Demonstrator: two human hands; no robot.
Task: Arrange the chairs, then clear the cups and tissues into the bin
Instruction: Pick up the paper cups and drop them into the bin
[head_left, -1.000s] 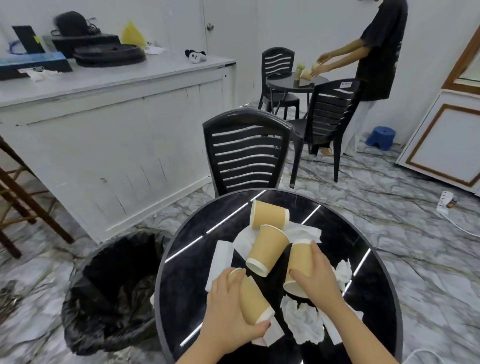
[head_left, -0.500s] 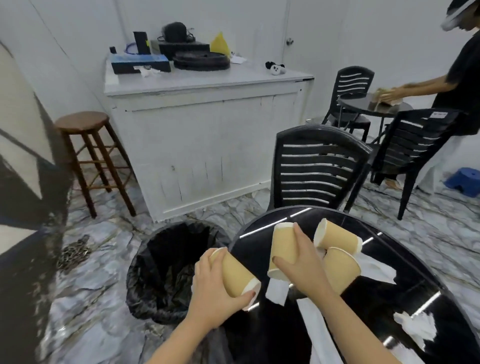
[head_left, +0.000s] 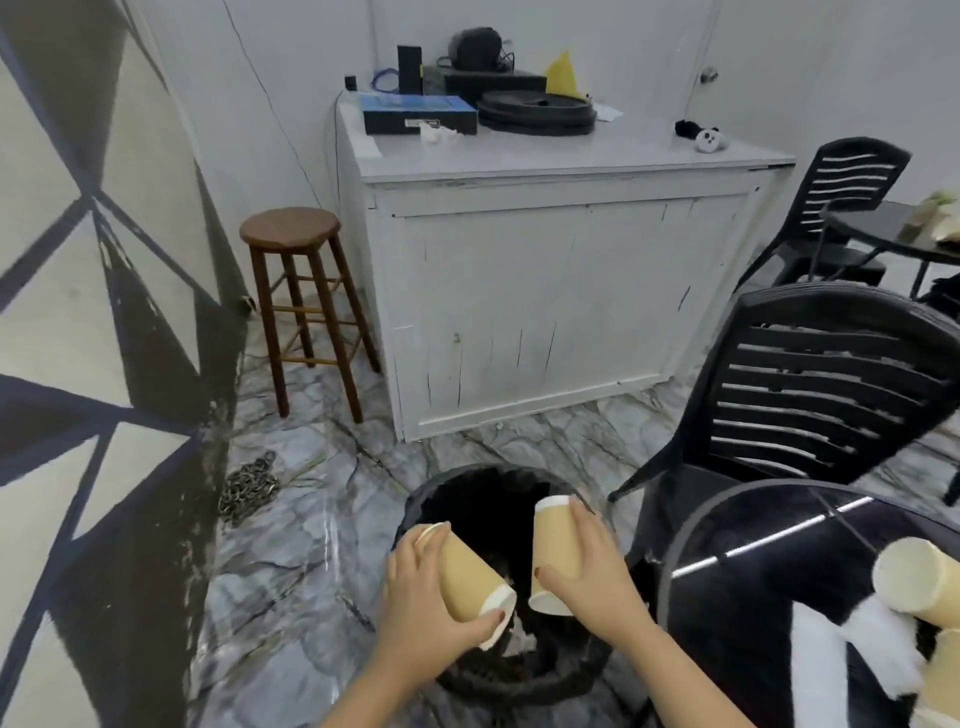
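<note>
The left hand (head_left: 423, 597) has its fingers and thumb curled around a tan paper cup (head_left: 467, 577), which lies tilted, its white rim pointing down to the right. The right hand (head_left: 592, 569) grips a second paper cup (head_left: 555, 551) in the same way. This one is upside down, with its rim at the bottom. Both cups are above the open mouth of the bin (head_left: 467, 486), which has a black bag inside and stands on the marble floor. Just to the right of the bin is the round black table (head_left: 769, 566). At its right edge lie two more cups (head_left: 914, 587) on white tissues (head_left: 862, 644). Behind the table stands a black chair (head_left: 810, 384). Farther back are a white cabinet (head_left: 545, 291) and a wooden stool (head_left: 301, 291).
</note>
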